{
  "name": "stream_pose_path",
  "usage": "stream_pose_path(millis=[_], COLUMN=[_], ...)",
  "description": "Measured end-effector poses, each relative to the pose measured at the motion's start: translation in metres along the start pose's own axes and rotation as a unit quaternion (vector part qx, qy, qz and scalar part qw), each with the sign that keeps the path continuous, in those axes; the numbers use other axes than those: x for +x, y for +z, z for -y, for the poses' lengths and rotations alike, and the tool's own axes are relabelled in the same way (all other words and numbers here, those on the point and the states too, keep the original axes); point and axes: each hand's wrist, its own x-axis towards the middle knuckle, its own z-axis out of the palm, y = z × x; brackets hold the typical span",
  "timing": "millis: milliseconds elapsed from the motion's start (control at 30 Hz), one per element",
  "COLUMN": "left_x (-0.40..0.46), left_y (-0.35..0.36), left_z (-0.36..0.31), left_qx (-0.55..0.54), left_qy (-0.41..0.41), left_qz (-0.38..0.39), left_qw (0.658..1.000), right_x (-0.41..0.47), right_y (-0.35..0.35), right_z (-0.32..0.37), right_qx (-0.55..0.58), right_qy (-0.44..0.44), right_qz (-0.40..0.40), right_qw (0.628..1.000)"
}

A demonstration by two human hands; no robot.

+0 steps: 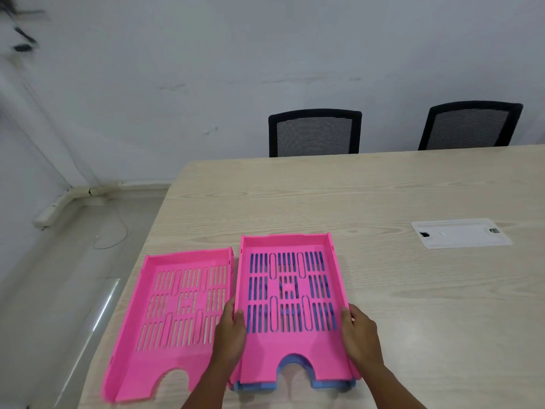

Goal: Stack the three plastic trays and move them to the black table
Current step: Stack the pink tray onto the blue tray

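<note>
A pink slotted plastic tray [290, 346] sits nested on a blue tray [334, 384], whose edge shows along the near side and through the slots. My left hand [231, 332] grips the pink tray's left wall and my right hand [361, 335] grips its right wall. A second pink tray [174, 352] lies flat on the light wooden table [383, 187], just left of the stack and touching my left hand's side. No black table is in view.
A white cable cover plate [460, 233] is set into the table at the right. Two black mesh chairs [315, 132] [470, 125] stand behind the far edge. The table's left edge drops to a pale floor with a thin cable [118, 231].
</note>
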Motion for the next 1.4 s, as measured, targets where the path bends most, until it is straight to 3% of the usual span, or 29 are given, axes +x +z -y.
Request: stream_pose_path(millis=[400, 1067, 1400], left_x=[-0.001, 0.005, 0.017], left_y=[0.019, 0.016, 0.020], left_z=[0.015, 0.011, 0.019], left_qx=[-0.018, 0.028, 0.000], left_qy=[0.023, -0.001, -0.010], left_qz=[-0.030, -0.029, -0.009], left_qw=[0.999, 0.999, 1.000], right_x=[0.000, 0.010, 0.008], right_y=[-0.014, -0.010, -0.009], right_z=[0.010, 0.006, 0.006], right_qx=[-0.007, -0.023, -0.042], right_qy=[-0.051, -0.022, -0.018], right_qz=[0.010, 0.012, -0.001], right_qw=[0.999, 0.999, 0.999])
